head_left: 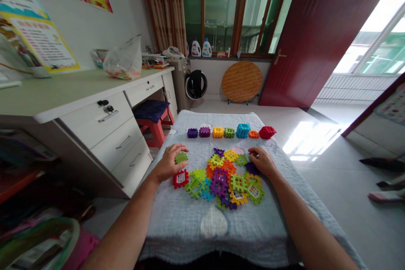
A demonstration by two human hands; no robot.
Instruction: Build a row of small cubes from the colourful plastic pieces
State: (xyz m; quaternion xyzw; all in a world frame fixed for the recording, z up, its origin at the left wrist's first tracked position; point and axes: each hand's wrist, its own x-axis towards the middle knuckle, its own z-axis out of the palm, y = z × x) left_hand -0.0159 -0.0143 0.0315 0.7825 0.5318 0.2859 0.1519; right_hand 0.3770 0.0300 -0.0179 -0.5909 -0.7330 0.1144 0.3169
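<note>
My left hand (171,161) is at the left of the cloth-covered table, its thumb and fingers around a green interlocking plastic tile (181,157). A red tile (180,179) lies just below that hand. At the right, my right hand (262,161) has loosely bent fingers and no piece visible in them. A dark purple tile (252,168) lies beside its palm, partly covered by it. Between my hands spreads a loose pile of notched tiles, with a purple tile (219,182), a light green tile (238,182) and an orange tile (229,168) among them.
Behind the pile stands a row of tile stacks sorted by colour, from a dark purple stack (192,133) to a blue stack (243,130) and a red stack (267,132). A white desk (104,114) and a red stool (155,124) stand left; a red door (316,29) is right.
</note>
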